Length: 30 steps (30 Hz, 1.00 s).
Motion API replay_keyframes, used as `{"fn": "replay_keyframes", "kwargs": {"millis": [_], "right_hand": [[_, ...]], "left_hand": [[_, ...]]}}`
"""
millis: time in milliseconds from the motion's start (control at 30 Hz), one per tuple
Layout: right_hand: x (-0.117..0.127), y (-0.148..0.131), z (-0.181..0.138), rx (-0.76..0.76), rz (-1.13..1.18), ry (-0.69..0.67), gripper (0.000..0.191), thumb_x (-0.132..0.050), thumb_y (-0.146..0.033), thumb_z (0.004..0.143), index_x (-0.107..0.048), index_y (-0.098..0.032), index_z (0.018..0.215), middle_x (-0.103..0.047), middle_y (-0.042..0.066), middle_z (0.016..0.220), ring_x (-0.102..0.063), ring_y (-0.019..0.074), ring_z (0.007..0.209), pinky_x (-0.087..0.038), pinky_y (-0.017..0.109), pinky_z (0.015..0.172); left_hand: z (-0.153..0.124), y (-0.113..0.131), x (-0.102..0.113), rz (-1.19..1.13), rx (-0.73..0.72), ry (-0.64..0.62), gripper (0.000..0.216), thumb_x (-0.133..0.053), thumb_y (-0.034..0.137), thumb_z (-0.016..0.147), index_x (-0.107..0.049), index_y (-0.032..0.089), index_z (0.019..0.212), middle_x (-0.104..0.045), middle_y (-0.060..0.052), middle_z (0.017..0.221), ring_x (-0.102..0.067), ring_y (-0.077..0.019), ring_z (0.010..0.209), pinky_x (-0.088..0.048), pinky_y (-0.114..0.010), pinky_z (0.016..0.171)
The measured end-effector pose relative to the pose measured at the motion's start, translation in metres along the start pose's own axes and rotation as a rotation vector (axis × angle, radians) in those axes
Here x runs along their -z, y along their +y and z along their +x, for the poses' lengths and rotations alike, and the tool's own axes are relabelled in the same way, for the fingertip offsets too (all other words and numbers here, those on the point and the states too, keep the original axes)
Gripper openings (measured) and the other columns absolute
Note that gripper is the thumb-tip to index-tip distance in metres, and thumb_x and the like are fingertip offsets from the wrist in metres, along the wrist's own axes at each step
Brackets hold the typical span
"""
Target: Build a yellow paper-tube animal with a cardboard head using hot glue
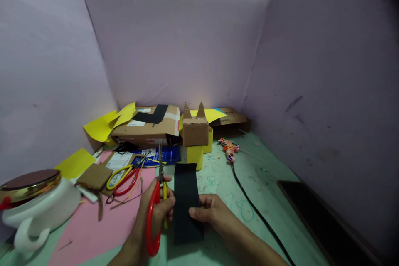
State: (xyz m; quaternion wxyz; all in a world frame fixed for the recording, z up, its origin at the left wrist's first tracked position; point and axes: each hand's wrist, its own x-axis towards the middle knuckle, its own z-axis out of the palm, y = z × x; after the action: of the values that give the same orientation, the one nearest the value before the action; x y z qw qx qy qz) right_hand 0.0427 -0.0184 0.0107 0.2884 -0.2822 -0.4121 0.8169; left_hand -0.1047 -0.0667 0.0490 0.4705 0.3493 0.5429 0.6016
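My left hand (157,212) is closed on a pair of scissors (160,166) with one red and one yellow handle loop, blades pointing up and away from me. My right hand (212,213) pinches the right edge of a black paper strip (185,193), holding it just above the green tabletop (268,178). The scissors sit right beside the strip's left edge. Just behind the strip stands a brown cardboard box head with two pointed ears (195,129) on a yellow base (195,156).
A second pair of scissors (124,178) lies on pink paper (90,226) at the left. A white pot with a gold lid (34,201) stands at the far left. A cardboard box (146,128), yellow paper (99,126), a glue gun (230,149) with its black cord (249,199), and purple partition walls surround the space.
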Motion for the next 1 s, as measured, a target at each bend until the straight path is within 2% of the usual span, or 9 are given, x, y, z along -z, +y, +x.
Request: {"fn": "replay_keyframes", "kwargs": {"millis": [267,567,700,833,1000], "right_hand": [[0.008,0.011,0.008,-0.016,-0.005,0.03,0.044,-0.087,-0.034,0.048,-0.076,-0.006,0.081,-0.073,0.012,0.067,-0.066,0.019,0.059,-0.049,0.035,0.069],[0.001,0.002,0.001,-0.003,-0.04,0.01,0.038,-0.085,-0.036,0.053,-0.076,-0.008,0.077,-0.07,0.007,0.061,-0.061,0.0149,0.056,-0.046,0.031,0.068],[0.003,0.003,0.002,-0.017,-0.033,0.017,0.044,-0.087,-0.037,0.047,-0.075,-0.006,0.076,-0.068,0.007,0.058,-0.061,0.0155,0.055,-0.045,0.03,0.063],[-0.002,-0.002,-0.004,-0.084,-0.047,0.05,0.029,-0.081,-0.026,0.049,-0.073,-0.006,0.069,-0.068,0.007,0.058,-0.06,0.0145,0.053,-0.044,0.03,0.062],[-0.008,-0.008,-0.01,-0.162,-0.096,0.092,0.014,-0.068,-0.015,0.044,-0.07,-0.009,0.057,-0.065,0.004,0.052,-0.055,0.0117,0.046,-0.039,0.024,0.05]], "left_hand": [[0.003,-0.004,0.004,0.024,0.008,-0.024,0.048,-0.068,0.027,0.064,-0.045,0.024,0.106,-0.052,0.008,0.063,-0.048,-0.01,0.047,-0.041,-0.023,0.043],[0.007,-0.007,0.007,0.033,-0.004,-0.028,0.048,-0.069,0.027,0.064,-0.045,0.023,0.105,-0.054,0.007,0.065,-0.049,-0.0102,0.047,-0.042,-0.023,0.042],[0.007,-0.008,0.008,0.037,0.003,-0.03,0.047,-0.068,0.028,0.066,-0.045,0.024,0.107,-0.052,0.008,0.063,-0.05,-0.0105,0.047,-0.041,-0.023,0.043],[0.007,-0.01,0.009,0.039,-0.016,0.031,0.043,-0.07,0.03,0.07,-0.048,0.024,0.107,-0.049,0.009,0.062,-0.05,-0.0098,0.051,-0.041,-0.021,0.047],[0.013,-0.011,0.014,0.074,-0.086,0.101,0.037,-0.07,0.029,0.072,-0.051,0.024,0.104,-0.047,0.009,0.062,-0.049,-0.01,0.056,-0.04,-0.021,0.051]]}}
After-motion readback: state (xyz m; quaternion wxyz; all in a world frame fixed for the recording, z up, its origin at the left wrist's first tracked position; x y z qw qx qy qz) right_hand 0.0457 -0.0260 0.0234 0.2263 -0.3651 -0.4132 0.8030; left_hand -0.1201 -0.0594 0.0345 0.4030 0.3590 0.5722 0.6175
